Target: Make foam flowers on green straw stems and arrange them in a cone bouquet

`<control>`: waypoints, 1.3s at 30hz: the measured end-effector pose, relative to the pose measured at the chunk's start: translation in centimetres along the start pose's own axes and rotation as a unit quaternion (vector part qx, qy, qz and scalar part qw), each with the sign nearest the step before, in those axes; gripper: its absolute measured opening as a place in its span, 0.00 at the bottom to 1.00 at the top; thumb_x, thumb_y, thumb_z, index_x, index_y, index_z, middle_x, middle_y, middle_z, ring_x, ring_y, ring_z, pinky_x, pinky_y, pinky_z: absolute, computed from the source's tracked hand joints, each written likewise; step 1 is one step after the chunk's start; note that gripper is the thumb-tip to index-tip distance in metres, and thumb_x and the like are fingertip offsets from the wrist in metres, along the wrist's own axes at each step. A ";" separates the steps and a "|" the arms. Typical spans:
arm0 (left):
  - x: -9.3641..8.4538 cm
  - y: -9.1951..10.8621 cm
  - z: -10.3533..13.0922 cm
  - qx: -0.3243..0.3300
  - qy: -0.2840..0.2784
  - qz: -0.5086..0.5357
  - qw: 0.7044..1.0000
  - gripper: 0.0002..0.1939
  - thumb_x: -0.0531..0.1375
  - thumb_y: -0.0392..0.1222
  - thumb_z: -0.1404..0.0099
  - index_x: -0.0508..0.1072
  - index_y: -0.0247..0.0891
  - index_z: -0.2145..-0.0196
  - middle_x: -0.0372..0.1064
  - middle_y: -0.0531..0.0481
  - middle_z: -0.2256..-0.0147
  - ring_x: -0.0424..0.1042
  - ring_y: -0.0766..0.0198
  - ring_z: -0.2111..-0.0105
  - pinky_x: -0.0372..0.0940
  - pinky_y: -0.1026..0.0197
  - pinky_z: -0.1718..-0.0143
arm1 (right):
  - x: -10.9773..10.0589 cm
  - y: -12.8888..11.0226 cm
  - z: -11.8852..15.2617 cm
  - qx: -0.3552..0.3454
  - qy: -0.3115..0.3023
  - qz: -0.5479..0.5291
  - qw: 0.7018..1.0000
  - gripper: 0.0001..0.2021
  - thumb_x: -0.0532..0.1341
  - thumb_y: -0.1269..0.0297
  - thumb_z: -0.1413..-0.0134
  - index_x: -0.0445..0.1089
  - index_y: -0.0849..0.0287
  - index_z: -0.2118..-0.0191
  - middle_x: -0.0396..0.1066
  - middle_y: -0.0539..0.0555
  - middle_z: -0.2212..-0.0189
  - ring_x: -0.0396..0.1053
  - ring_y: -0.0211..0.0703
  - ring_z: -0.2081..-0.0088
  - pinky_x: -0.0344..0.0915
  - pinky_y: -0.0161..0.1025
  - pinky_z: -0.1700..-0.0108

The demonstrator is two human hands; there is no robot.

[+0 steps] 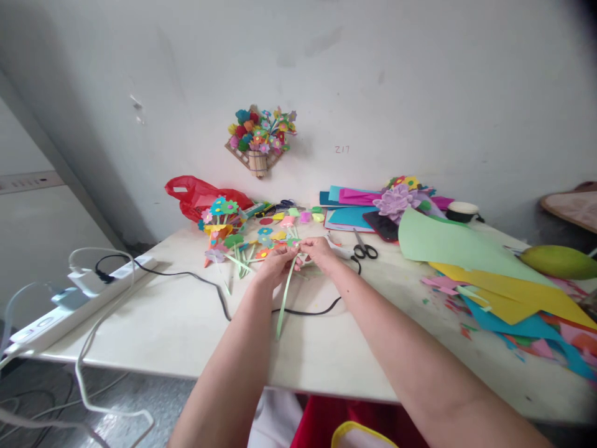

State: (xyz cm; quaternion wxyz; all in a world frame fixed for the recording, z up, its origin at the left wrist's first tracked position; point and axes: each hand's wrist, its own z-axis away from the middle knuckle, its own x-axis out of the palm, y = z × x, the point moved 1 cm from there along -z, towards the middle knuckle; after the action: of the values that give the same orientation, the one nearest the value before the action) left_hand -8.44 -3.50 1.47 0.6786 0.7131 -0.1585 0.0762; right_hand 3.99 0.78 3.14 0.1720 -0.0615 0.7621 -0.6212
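My left hand is closed, its fingertips pinching the upper end of a narrow light green paper strip. The strip's long tail hangs down toward me over the table. My right hand is also closed and meets the left at the same end of the strip; the exact grip of its fingertips is too small to see clearly. Just beyond the fingers lie colourful flower cutouts. More light green strips are scattered left of my left hand. Black-handled scissors rest on the table right of my right hand.
A paper flower bouquet and red plastic bag are at the back left. A black cable crosses the table from the power strip. On the right lie a light green sheet, yellow sheets and paper scraps.
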 end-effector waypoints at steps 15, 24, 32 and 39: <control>-2.1 3.2 0.9 0.120 0.276 0.160 0.940 0.04 0.61 0.33 0.51 0.67 0.33 0.76 0.58 0.56 0.84 0.63 0.73 0.83 0.56 0.72 0.84 | -5.3 -0.5 0.2 0.034 0.104 0.587 0.802 0.16 0.56 0.65 0.49 0.71 0.63 0.55 0.69 0.65 0.55 0.65 0.55 0.51 0.59 0.47 0.53; -1.9 2.5 0.8 0.075 0.262 0.097 0.957 0.03 0.60 0.31 0.49 0.69 0.30 0.73 0.64 0.53 0.82 0.62 0.74 0.84 0.58 0.72 0.82 | -6.2 -0.4 0.2 0.111 0.069 0.567 0.814 0.18 0.59 0.61 0.52 0.71 0.63 0.54 0.70 0.67 0.56 0.67 0.56 0.52 0.62 0.46 0.56; -1.5 1.5 0.3 0.034 0.200 -0.005 0.979 0.09 0.63 0.36 0.51 0.71 0.30 0.70 0.66 0.52 0.83 0.61 0.73 0.86 0.53 0.71 0.85 | -5.9 0.8 0.3 0.070 0.105 0.580 0.804 0.15 0.57 0.67 0.49 0.69 0.65 0.55 0.70 0.68 0.57 0.67 0.55 0.52 0.61 0.45 0.56; -1.5 1.0 0.1 0.041 0.180 -0.014 0.983 0.14 0.66 0.40 0.55 0.70 0.32 0.69 0.67 0.52 0.82 0.61 0.72 0.85 0.52 0.70 0.84 | -6.7 0.2 -0.2 0.024 0.179 0.474 0.862 0.13 0.58 0.59 0.50 0.71 0.57 0.60 0.73 0.61 0.64 0.70 0.51 0.60 0.63 0.40 0.63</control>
State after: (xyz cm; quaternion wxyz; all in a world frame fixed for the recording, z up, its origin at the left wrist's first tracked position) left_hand -10.21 -3.46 1.97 0.6669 0.7174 -0.0199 0.2002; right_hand 10.18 3.02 4.23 0.3073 0.4239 0.7015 -0.4834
